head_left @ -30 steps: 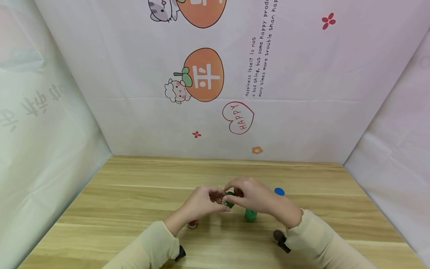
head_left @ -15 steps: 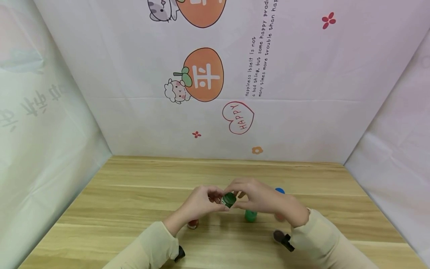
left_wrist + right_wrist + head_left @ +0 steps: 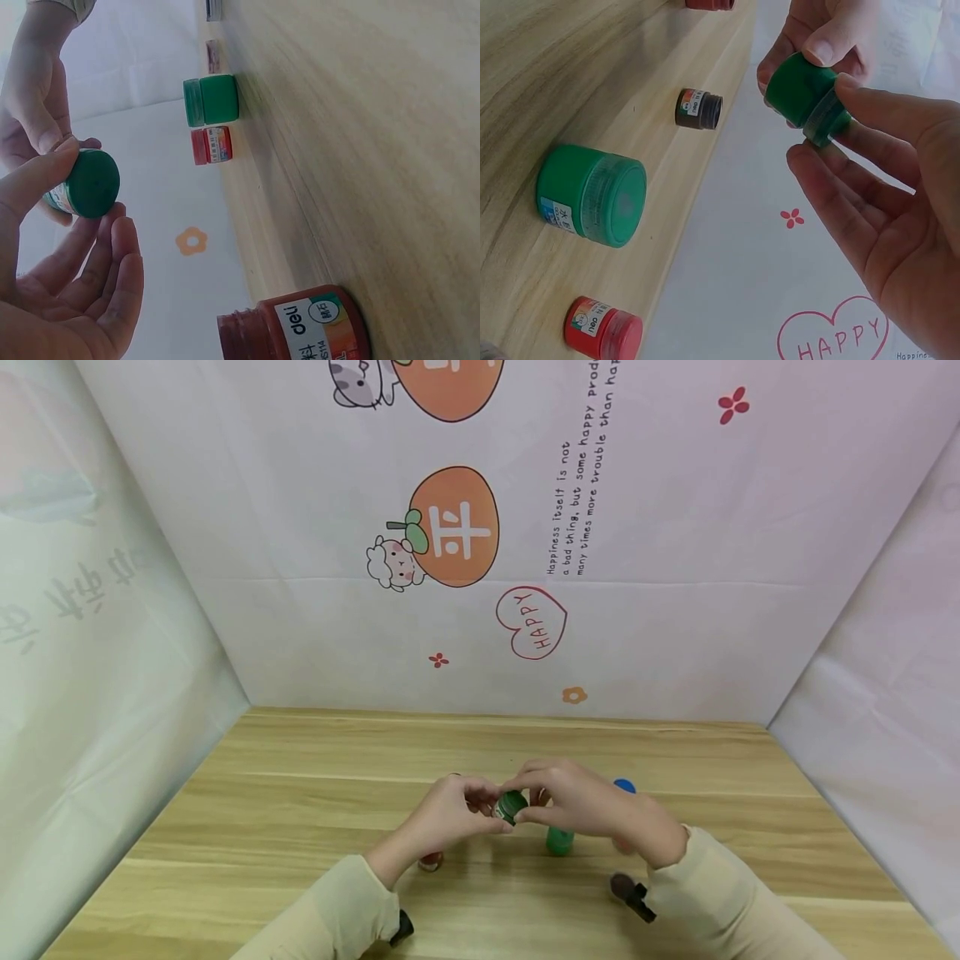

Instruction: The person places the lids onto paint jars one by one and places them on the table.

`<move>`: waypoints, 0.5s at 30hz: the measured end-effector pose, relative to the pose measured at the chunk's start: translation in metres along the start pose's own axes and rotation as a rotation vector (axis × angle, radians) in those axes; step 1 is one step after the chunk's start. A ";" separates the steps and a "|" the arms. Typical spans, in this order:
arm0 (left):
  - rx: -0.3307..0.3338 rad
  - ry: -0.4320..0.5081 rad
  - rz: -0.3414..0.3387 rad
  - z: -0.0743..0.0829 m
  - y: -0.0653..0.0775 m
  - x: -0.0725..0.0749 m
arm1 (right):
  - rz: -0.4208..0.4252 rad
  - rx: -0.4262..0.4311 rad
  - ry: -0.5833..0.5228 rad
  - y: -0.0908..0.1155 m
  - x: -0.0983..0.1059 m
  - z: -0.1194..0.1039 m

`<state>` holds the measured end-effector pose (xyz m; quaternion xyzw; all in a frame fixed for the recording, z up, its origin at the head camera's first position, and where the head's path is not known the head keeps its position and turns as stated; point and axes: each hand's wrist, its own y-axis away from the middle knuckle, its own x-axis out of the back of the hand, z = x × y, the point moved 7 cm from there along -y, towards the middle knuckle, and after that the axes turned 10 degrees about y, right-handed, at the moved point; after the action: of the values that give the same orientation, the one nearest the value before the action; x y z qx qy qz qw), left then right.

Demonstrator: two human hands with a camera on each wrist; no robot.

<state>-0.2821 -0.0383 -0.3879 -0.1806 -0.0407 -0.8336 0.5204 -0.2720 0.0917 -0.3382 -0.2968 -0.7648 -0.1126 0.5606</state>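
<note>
Between both hands, above the table, a small green paint jar (image 3: 511, 807) is held tilted. My left hand (image 3: 448, 810) grips the jar's body, its thumb on the green paint jar (image 3: 96, 183) in the left wrist view. The right hand (image 3: 570, 797) pinches the ribbed cap end with thumb and fingertips, as the paint jar (image 3: 801, 90) shows in the right wrist view. A larger green jar (image 3: 574, 187) with its lid on stands on the table under the right hand. Near the left wrist sits a reddish-brown jar (image 3: 315, 328).
A red jar (image 3: 591, 324) stands beyond the larger green one. A dark jar (image 3: 693, 109) is on the wooden table (image 3: 510, 910). Behind the right forearm shows a round blue top (image 3: 624, 786). Printed white cloth (image 3: 645, 643) walls off the back and sides.
The right fingers come off the jar's cap end, spread, then close on it again. The jar tips so more of its top end shows. My left hand stays nearly still.
</note>
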 end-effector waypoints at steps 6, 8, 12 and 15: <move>0.008 0.014 0.016 0.001 0.001 0.000 | 0.030 -0.045 0.052 -0.001 0.000 0.000; 0.012 0.017 0.020 0.001 0.001 0.000 | 0.045 -0.060 0.073 -0.001 0.000 0.000; 0.015 0.005 0.030 0.001 0.002 0.001 | 0.067 -0.077 0.098 -0.002 0.000 0.000; 0.012 0.002 0.028 0.001 0.002 0.002 | 0.077 -0.055 0.087 -0.002 0.001 -0.001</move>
<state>-0.2811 -0.0402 -0.3864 -0.1772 -0.0428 -0.8261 0.5332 -0.2722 0.0902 -0.3368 -0.3360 -0.7244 -0.1246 0.5889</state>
